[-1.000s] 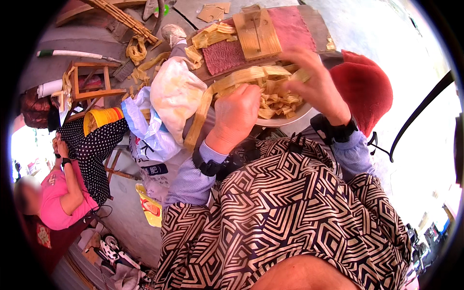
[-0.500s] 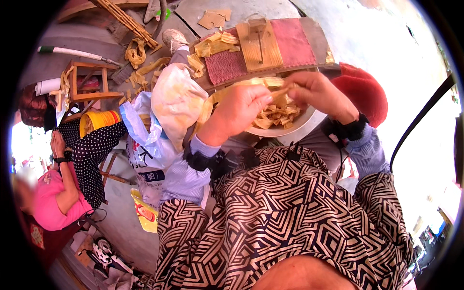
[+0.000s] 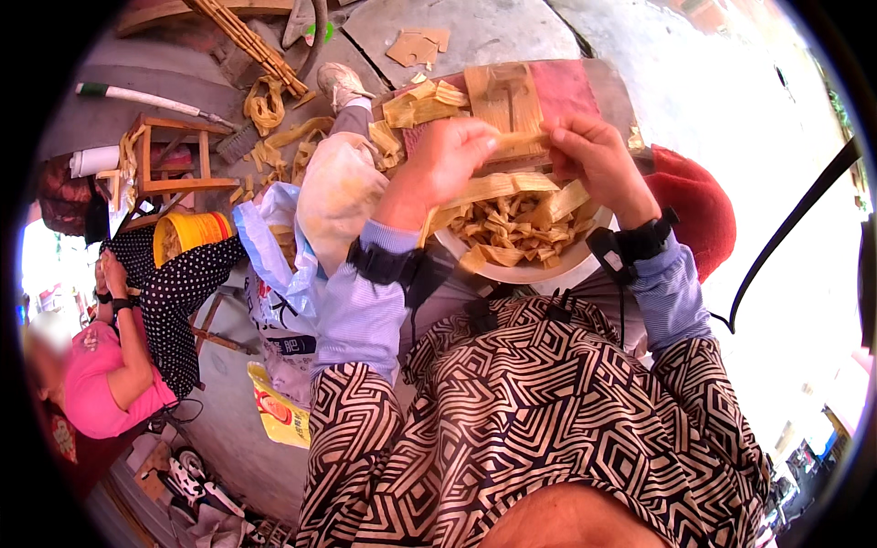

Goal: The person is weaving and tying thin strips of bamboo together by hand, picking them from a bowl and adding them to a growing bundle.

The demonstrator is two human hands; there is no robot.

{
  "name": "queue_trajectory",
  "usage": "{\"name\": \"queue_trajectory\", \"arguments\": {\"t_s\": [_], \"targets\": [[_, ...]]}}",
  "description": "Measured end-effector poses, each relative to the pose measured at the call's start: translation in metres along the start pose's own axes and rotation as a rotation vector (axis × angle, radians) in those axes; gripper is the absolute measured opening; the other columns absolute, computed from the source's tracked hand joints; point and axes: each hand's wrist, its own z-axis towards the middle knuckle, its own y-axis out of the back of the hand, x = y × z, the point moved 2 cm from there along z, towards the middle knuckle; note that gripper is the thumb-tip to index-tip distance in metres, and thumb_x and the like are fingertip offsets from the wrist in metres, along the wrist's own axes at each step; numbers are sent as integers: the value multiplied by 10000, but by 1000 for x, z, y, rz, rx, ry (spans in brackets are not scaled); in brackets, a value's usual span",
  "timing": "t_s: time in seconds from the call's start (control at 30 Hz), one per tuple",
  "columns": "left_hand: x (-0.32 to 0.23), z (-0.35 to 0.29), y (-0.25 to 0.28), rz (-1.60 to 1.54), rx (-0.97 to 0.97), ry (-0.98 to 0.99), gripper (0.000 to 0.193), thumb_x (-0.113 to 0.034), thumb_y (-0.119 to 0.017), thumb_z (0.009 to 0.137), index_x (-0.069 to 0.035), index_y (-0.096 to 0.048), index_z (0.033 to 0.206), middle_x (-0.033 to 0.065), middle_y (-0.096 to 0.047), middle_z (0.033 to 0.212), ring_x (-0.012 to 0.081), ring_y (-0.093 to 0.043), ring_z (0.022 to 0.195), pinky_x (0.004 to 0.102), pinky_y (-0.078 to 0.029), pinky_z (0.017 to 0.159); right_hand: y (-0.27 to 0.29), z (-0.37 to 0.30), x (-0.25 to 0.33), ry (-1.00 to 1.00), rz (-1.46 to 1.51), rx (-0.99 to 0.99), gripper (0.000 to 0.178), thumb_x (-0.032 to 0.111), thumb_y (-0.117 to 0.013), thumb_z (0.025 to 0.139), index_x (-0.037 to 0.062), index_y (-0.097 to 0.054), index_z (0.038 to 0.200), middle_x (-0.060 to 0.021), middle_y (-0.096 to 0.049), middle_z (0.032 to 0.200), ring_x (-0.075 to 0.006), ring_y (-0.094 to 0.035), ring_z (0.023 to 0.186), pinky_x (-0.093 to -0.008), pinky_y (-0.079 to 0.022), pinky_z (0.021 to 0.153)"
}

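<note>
A short yellowish strip of dried, fibrous material (image 3: 521, 141) is stretched level between my hands. My left hand (image 3: 438, 169) pinches one end between thumb and fingers. At the other end my right hand (image 3: 598, 160) has its fingers closed on the strip. Just below them, a pale round basin (image 3: 513, 273) on my lap holds many small folded pieces (image 3: 516, 224) of the same material. A long, wide strip (image 3: 498, 189) lies across the top of the basin. Behind my hands is a wooden board (image 3: 493, 91) with a thin metal piece on it.
The board rests on a bench with red cloth (image 3: 566, 91); more strips (image 3: 425, 102) lie at its left. A red cushioned seat (image 3: 699, 210) is at the right. On the left are a plastic bag (image 3: 274, 237), a wooden stool (image 3: 187, 183) and a seated person (image 3: 110, 365) with a yellow bucket (image 3: 174, 239).
My hands have drawn apart, and the strip between them is now pulled straight and level. They have risen off the basin, whose contents show more fully. The whole view has shifted slightly.
</note>
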Motion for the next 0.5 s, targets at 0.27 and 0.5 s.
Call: {"name": "queue_trajectory", "arguments": {"t_s": [0.27, 0.5], "targets": [[44, 39, 11, 474, -376, -42, 174, -184, -591, 863, -35, -642, 938, 112, -651, 758, 257, -625, 689, 365, -482, 628, 0, 32, -20, 518, -887, -191, 173, 113, -625, 815, 4, -647, 947, -179, -620, 740, -266, -632, 686, -363, -487, 637], [39, 11, -1, 414, -311, -22, 179, -199, -600, 847, -33, -653, 889, 174, -660, 818, 329, -647, 760, 399, -499, 688, 5, 1, -16, 636, -790, -39, 173, 98, -625, 850, -23, -639, 973, -153, -628, 964, -320, -623, 783, -362, -497, 680]]}}
